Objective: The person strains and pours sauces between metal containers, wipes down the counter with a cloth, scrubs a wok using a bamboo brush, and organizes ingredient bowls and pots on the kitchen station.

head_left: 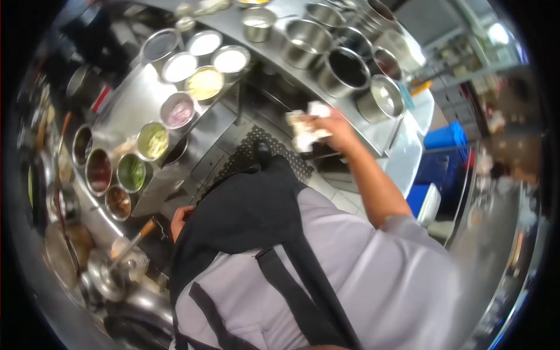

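Observation:
My right hand [337, 131] is closed on a crumpled white and brownish cloth [308, 127], held in the air beside the edge of the steel counter with the pots. Low at my left side, by the black apron [245, 204], my left hand [181, 220] shows only in part; its fingers are bent and partly hidden, and nothing can be made out in them. Nearest to the cloth on the counter stands a steel pot [382, 100] with pale contents.
Metal containers of food, including a pink one [177, 111] and a green one [132, 173], line the left steel table [125, 111]. More pots [344, 71] crowd the upper counter. A ladle [135, 239] with a wooden handle lies lower left. Blue bins [446, 137] stand right.

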Demonstrator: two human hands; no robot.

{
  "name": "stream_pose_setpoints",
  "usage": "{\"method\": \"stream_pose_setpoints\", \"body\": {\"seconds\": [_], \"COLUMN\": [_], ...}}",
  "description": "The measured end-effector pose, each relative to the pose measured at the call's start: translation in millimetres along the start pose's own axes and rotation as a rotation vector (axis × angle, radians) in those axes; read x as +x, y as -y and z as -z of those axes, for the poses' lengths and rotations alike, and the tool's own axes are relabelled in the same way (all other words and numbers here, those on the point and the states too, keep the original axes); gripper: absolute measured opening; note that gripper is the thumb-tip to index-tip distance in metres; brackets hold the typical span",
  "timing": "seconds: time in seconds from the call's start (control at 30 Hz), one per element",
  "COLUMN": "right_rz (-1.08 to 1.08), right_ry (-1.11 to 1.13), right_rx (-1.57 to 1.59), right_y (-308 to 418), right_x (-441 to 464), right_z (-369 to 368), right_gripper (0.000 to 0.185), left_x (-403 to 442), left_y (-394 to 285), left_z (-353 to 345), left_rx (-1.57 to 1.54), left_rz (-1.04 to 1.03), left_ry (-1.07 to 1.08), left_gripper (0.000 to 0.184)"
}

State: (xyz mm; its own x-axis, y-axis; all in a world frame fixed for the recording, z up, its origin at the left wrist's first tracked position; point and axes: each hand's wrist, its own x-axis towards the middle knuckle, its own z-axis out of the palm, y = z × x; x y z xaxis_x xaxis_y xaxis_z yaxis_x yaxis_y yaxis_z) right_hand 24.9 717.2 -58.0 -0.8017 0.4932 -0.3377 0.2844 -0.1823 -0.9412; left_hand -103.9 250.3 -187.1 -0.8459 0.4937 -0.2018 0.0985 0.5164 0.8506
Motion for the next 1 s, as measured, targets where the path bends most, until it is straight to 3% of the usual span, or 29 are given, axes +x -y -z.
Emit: {"method": "stream_pose_setpoints", "body": {"seconds": [0.03,0.1,0.13,0.17,0.2,0.23,0.27,0.33,0.43,0.47,0.5,0.53,0.57,0.6,0.63,0.7,0.77,0.8,1.0], "right_rz": [0.146,0.665,0.753,0.701,0.932,0.852,0.846,0.939,0.888,0.811,0.583,-0.067,-0.593,-0.64,-0.316,-0.403,-0.16,-0.14,0.241], "right_ry": [-0.072,-0.579,-0.704,-0.587,-0.758,-0.623,-0.483,-0.446,-0.867,-0.762,-1.087,-1.192,-1.108,-1.02,-1.143,-1.223,-1.107,-1.067,-1.107], "right_rx": [0.093,-0.763,-0.462,-0.007,-0.128,0.251,0.313,0.376,0.491,0.702,0.634,-0.077,-0.811,-0.91,-1.079,-0.204,-0.107,-0.15,0.006], "right_y": [-7.3,11.3,-8.9,34.9,40.5,54.5,51.6,41.3,-14.3,-75.4,-120.7,-183.4,-250.0,-250.4,-291.3,-261.3,-252.1,-238.2,-100.2], "right_x": [-18.7,-85.4,-103.6,-144.7,-165.6,-192.1,-217.0,-232.6,-219.5,-217.0,-194.2,-193.4,-183.4,-181.7,-179.8,-159.6,-140.7,-129.9,-45.5], "right_z": [56.3,138.6,211.9,223.0,241.1,265.9,294.6,320.3,361.1,417.8,429.3,443.1,454.0,421.5,423.0,396.9,409.8,424.6,429.3], "right_gripper": [0.02,0.013,0.02,0.024,0.025,0.022,0.019,0.016,0.012,0.012,0.02,0.043,0.066,0.078,0.076,0.066,0.056,0.051,0.041], "left_x": [13.2,42.4,55.9,72.2,92.2,108.0,118.2,137.8,166.5,174.5,180.7,185.9,189.6,191.5,192.1,193.7,194.1,197.8,233.1], "left_y": [-6.8,-31.8,-43.8,-43.2,-35.1,-35.5,-59.6,-104.0,-136.3,-144.0,-150.0,-156.7,-171.2,-190.7,-205.7,-221.2,-235.5,-242.5,-271.3], "left_z": [-5.0,-14.2,-19.4,-27.1,-37.0,-46.2,-56.3,-78.5,-118.3,-133.2,-148.2,-160.3,-169.5,-181.0,-193.1,-214.3,-224.8,-231.8,-251.9], "left_rx": [0.051,0.061,0.055,0.074,-0.044,-0.16,-0.083,-0.013,0.065,0.073,0.084,0.096,0.107,0.092,0.071,0.029,0.061,0.113,-0.099], "left_rz": [0.003,-0.048,-0.071,-0.093,-0.052,-0.004,-0.006,-0.057,-0.121,-0.114,-0.126,-0.134,-0.124,-0.103,-0.077,-0.062,-0.062,-0.064,-0.092], "left_ry": [0.047,0.136,0.187,0.215,0.243,0.271,0.261,0.264,0.268,0.267,0.311,0.352,0.344,0.374,0.39,0.314,0.314,0.327,0.317], "left_gripper": [0.017,0.018,0.019,0.019,0.019,0.02,0.019,0.019,0.021,0.021,0.021,0.021,0.021,0.021,0.021,0.021,0.021,0.022,0.019]}}
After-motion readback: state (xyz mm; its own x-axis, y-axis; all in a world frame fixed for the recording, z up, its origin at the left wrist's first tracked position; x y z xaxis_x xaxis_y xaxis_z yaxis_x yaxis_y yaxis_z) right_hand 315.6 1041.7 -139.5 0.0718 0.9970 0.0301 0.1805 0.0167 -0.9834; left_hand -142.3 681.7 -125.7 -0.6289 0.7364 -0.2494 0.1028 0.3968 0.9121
